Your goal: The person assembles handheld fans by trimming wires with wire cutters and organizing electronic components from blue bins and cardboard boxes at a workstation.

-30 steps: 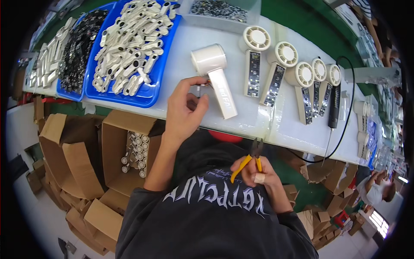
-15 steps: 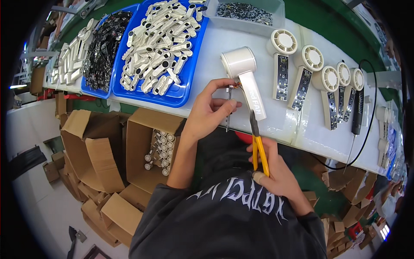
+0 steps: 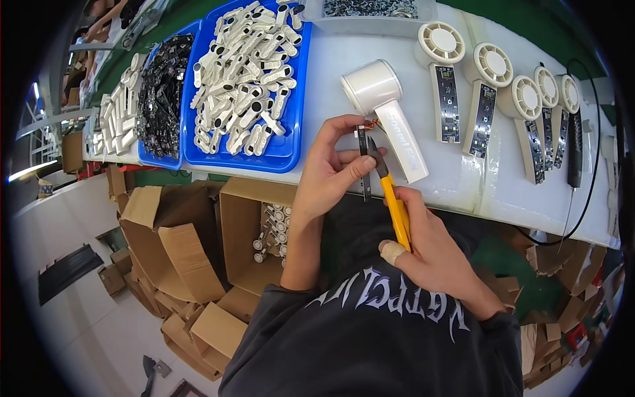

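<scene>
Pinched between the thumb and fingers of my left hand (image 3: pixel 324 175) is a narrow dark circuit board (image 3: pixel 363 162), held edge-on. Thin coloured wires (image 3: pixel 374 124) run from its upper end toward a white handheld fan (image 3: pixel 402 142), which lies on the table just right of that hand. My right hand (image 3: pixel 436 255) is wrapped round the yellow handles of a pair of pliers (image 3: pixel 397 215). The dark jaws (image 3: pixel 376 152) point up beside the board, close to my left thumb; whether they touch it I cannot tell. A bandage-like wrap (image 3: pixel 391 251) covers the right thumb.
Several white fans with exposed circuit boards (image 3: pixel 446 99) lie at the right, beside a black corded tool with a thin metal tip (image 3: pixel 574 152). Blue trays (image 3: pixel 299 142) hold white covers and dark boards. A clear bin (image 3: pixel 370 28) contains screws. Cardboard boxes (image 3: pixel 251 271) stand below the table edge.
The pliers have moved from the fan's handle end to beside the circuit board, their handles now closer together. My left hand still pinches the board. The whole view has shifted slightly.
</scene>
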`<state>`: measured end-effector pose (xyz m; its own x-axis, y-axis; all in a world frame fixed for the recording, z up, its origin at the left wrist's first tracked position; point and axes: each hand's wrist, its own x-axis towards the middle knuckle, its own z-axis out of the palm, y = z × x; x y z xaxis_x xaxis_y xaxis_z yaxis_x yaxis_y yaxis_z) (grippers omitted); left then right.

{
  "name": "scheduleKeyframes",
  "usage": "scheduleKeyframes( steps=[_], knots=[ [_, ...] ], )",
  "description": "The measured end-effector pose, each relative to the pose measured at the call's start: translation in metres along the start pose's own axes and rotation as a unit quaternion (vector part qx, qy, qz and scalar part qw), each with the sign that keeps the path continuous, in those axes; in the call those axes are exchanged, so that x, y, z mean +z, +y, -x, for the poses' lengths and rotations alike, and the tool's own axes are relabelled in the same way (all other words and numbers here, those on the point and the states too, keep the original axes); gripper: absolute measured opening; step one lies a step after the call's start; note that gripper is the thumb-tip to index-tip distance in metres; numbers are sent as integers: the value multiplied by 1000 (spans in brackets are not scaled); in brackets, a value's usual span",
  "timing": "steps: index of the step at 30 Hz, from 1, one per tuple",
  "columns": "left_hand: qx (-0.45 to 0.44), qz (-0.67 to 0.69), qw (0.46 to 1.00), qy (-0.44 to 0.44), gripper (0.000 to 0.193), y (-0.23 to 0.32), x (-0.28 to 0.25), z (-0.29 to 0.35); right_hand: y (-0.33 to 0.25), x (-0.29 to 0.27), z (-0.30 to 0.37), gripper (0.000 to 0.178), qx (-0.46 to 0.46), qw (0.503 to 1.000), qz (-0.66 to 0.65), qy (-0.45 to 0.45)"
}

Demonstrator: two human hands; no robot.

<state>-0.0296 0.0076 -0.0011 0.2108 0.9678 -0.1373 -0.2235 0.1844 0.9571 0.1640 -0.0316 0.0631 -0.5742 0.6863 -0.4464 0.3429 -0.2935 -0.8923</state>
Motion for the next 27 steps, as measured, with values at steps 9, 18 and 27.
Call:
scheduleKeyframes(
  steps=[9,18,27],
  knots=[
    [3,-3,1000,12,54,-2,2,-2,-5,-1,-6,55,-24,997,69,26],
    [5,-19,999,25,56,-3,4,-1,-3,1,-8,53,-25,997,65,41],
    [-10,-9,1000,26,57,-1,3,-2,5,4,-10,51,-40,996,66,55]
  ],
)
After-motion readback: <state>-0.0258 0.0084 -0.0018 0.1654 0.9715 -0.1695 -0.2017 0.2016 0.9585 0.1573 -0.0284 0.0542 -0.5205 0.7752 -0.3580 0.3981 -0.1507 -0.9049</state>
